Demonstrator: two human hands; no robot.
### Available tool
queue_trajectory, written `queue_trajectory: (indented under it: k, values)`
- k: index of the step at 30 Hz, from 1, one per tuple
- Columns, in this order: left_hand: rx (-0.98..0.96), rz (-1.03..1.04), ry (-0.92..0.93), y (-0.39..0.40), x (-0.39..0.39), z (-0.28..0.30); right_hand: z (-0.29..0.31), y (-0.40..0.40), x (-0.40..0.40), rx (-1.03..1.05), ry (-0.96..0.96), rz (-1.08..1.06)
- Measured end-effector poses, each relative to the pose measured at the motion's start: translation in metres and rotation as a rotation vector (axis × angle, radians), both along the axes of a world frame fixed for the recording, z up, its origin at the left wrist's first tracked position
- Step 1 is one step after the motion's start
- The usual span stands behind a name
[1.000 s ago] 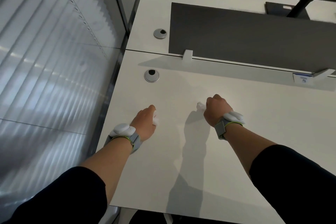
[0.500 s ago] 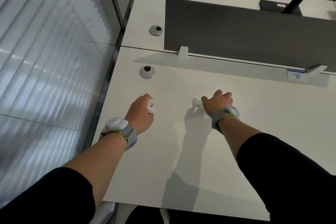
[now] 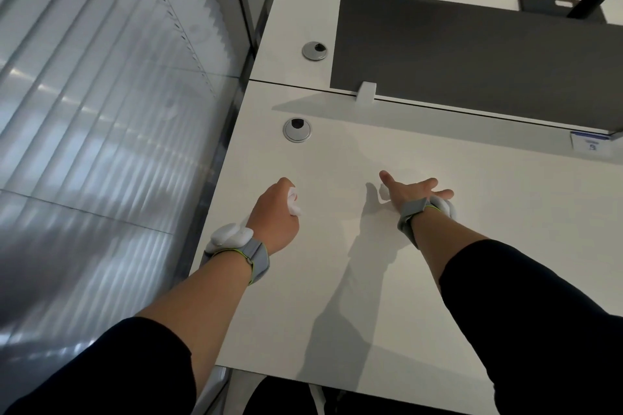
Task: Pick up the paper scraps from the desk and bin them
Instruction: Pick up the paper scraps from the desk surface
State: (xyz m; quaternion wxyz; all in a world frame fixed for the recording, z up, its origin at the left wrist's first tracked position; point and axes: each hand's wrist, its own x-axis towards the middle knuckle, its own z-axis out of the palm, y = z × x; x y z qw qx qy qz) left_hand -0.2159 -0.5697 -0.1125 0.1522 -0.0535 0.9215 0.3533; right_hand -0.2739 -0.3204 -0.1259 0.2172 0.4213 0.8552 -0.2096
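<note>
My left hand (image 3: 276, 216) is closed in a fist over the left part of the white desk (image 3: 337, 296), with crumpled white paper scraps (image 3: 294, 201) sticking out between thumb and fingers. My right hand (image 3: 413, 192) is farther right, palm down with its fingers spread. A small white paper scrap (image 3: 383, 193) shows just under its thumb, on or very close to the desk top. I cannot tell whether the hand touches it. No bin is in view.
A round metal cable grommet (image 3: 296, 130) sits beyond my left hand, and a second grommet (image 3: 314, 50) on the far desk. A dark grey divider panel (image 3: 472, 57) with a white bracket (image 3: 366, 93) stands behind. Glass with blinds (image 3: 101, 94) runs along the left desk edge.
My right hand has gone from a closed fist on a scrap to spread fingers, and the scrap now sits below its thumb. My left hand stays closed on its scraps.
</note>
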Motion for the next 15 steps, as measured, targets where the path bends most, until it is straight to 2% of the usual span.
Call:
queue_trajectory:
  k: [5, 15]
  values:
    - [-0.027, -0.005, 0.004, -0.004, 0.002, -0.006, -0.004, -0.003, 0.0, 0.045, -0.028, 0.071]
    - [-0.014, 0.02, -0.014, -0.006, 0.005, -0.005, -0.013, 0.001, 0.002, 0.097, 0.05, 0.159]
